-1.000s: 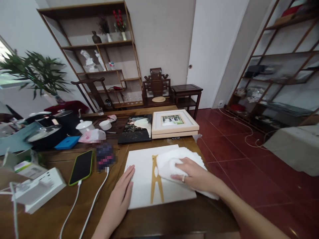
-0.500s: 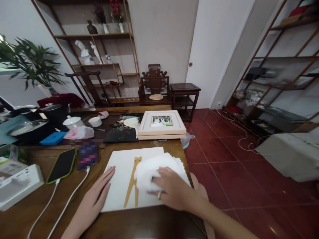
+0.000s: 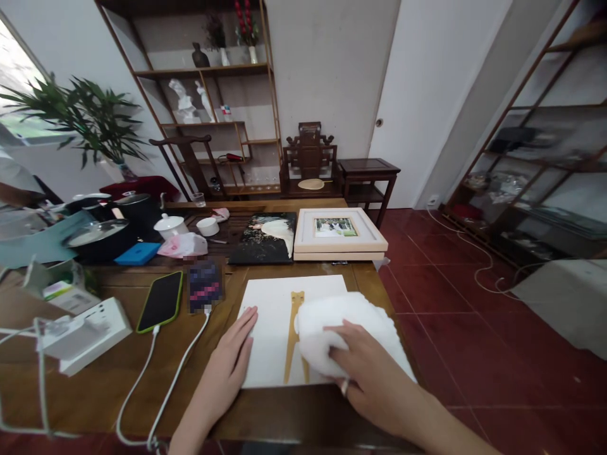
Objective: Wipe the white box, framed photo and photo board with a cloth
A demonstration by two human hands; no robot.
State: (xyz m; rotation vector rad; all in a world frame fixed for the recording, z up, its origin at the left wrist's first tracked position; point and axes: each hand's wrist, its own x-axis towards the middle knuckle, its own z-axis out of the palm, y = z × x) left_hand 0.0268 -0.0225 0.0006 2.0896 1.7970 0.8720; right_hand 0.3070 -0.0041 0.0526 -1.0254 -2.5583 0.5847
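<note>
A white board (image 3: 270, 328) with a gold stand strip lies flat near the front edge of the wooden table (image 3: 137, 379). My left hand (image 3: 227, 366) rests flat on the board's left edge, fingers stretched out. My right hand (image 3: 367, 373), with a ring on one finger, presses a white cloth (image 3: 341, 328) down on the board's right part, fingers curled over the bunched fabric.
Behind the board lie a dark painted panel (image 3: 265, 237) and a cream picture frame (image 3: 337, 234). To the left are a phone (image 3: 161, 302) on a white cable, a white box (image 3: 90, 332), pots, cups and a blue box. Red tiled floor lies to the right.
My right hand has drawn the cloth nearer across the board and stays on it. The left hand keeps flat on the board's left edge. The camera swung left, then back right.
</note>
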